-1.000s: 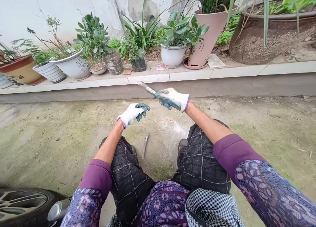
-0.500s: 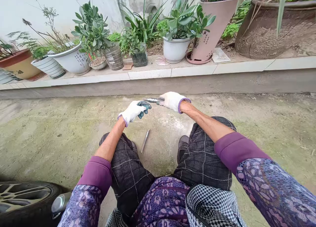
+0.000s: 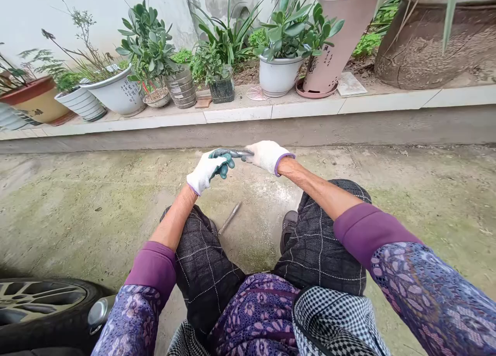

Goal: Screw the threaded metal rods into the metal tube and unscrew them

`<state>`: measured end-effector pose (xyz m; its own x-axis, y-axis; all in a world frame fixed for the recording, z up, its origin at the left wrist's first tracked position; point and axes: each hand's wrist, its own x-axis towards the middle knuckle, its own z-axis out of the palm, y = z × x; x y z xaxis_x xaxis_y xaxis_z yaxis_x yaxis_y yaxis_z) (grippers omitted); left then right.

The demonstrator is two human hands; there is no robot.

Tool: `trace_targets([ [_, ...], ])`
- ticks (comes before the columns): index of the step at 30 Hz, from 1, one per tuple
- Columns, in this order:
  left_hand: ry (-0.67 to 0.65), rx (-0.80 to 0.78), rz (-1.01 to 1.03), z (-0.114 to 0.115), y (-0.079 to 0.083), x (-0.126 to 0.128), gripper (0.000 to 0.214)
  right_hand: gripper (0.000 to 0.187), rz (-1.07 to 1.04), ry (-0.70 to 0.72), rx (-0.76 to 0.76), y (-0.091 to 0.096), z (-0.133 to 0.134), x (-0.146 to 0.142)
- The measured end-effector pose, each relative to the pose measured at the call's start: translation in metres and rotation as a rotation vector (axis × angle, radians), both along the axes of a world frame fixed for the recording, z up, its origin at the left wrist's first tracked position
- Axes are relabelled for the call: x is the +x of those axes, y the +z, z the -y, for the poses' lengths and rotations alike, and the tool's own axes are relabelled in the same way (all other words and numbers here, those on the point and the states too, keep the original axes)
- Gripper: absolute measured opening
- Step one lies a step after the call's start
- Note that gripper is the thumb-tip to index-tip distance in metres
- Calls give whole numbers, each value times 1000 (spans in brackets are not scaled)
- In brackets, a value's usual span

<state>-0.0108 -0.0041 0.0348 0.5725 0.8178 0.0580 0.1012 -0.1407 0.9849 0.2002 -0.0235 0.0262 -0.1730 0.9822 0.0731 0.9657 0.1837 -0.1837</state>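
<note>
Both my hands wear white knit gloves with grey-green coated fingers and purple cuffs. Fingers closed, my right hand grips one end of a short grey metal rod, which lies roughly level above the ground. At its other end, my left hand has its upper fingers around the rod, while the lower fingers curl loosely beneath. Part of the rod is hidden by the gloves. A second grey metal rod lies slantwise on the concrete between my feet, close to my left shoe.
Ahead runs a low tiled ledge with potted plants, among them a white pot and a tall pink pot. A car wheel is at lower left, beside a silver-lidded container. My knees flank the concrete floor.
My left hand has risen slightly and taken hold of the rod's left end, which stuck out free before. My right hand has shifted a little up and left.
</note>
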Motion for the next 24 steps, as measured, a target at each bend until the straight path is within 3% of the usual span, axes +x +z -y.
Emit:
trace_targets([
  [3,-45,-11,-76,2,-1,2,26,33,-77,27,-30,-5,-3,-1],
  [6,-103,-52,-207,0,-3,2,25,30,-347,-21,-84,-3,-6,4],
  [10,10,-44,-170,-8,-8,-1,25,33,-769,-104,-173,10,0,13],
  [14,42,-36,-233,-12,-15,-1,20,42,-1008,79,-324,18,17,21],
  [17,19,5,-301,-11,-20,2,16,51,-959,307,-581,11,29,23],
  [20,-21,44,-359,-10,-24,4,16,52,-702,369,-740,-3,32,19],
  [24,-18,83,-470,-8,-28,7,19,41,-283,148,-540,-17,22,10],
])
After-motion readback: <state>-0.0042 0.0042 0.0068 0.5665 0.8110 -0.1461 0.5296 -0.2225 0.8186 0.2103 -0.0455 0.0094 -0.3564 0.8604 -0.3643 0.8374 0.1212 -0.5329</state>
